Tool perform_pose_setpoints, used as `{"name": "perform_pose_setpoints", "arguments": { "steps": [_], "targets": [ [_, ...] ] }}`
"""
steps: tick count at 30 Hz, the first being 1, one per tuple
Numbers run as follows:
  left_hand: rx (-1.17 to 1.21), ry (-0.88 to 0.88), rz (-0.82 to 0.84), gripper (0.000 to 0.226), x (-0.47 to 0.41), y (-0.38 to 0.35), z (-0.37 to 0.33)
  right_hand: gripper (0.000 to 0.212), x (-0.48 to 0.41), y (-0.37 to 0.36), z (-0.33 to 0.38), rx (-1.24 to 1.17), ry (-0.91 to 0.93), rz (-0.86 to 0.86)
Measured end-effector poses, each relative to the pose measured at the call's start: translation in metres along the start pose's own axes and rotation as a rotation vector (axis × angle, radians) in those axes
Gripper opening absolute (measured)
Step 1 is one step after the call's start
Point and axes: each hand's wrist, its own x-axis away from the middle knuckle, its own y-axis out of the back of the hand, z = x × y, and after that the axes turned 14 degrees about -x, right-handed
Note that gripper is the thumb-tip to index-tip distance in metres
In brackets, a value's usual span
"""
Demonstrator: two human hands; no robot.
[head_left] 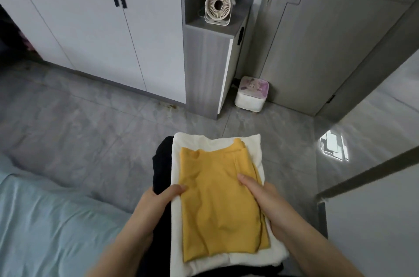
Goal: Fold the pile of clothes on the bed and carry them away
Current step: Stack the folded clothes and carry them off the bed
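Carrying the folded clothes (217, 197) past the edge of the bed (45, 220), above the floor (90, 122), gripped on opposite sides by left hand (158, 199) and right hand (265, 199), thumbs on top, likely to stop layers sliding.

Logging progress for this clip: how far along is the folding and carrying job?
Folding looks done: a yellow garment lies folded on a white garment over a black garment. In hand: the left hand and right hand grip this stack above the floor, beside the bed. Left: carrying it away; destination unclear.
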Motion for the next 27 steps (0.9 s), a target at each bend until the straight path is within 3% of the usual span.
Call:
{"name": "perform_pose_setpoints", "arguments": {
  "steps": [13, 19, 27],
  "targets": [
    [0.072, -0.079, -0.062, 0.04, -0.145, 0.129, -0.164, 0.051, -0.188, -0.158, 0.139, 0.168, 0.068, 0.05],
    [0.14, -0.072, -0.166, 0.044, -0.195, 0.18, -0.201, 0.044, -0.266, -0.222, 0.179, 0.198, 0.002, 0.208],
    [0.283, -0.038, -0.438, 0.041, -0.267, 0.241, -0.246, 0.042, -0.401, -0.323, 0.235, 0.342, -0.108, 0.484]
  ]
}}
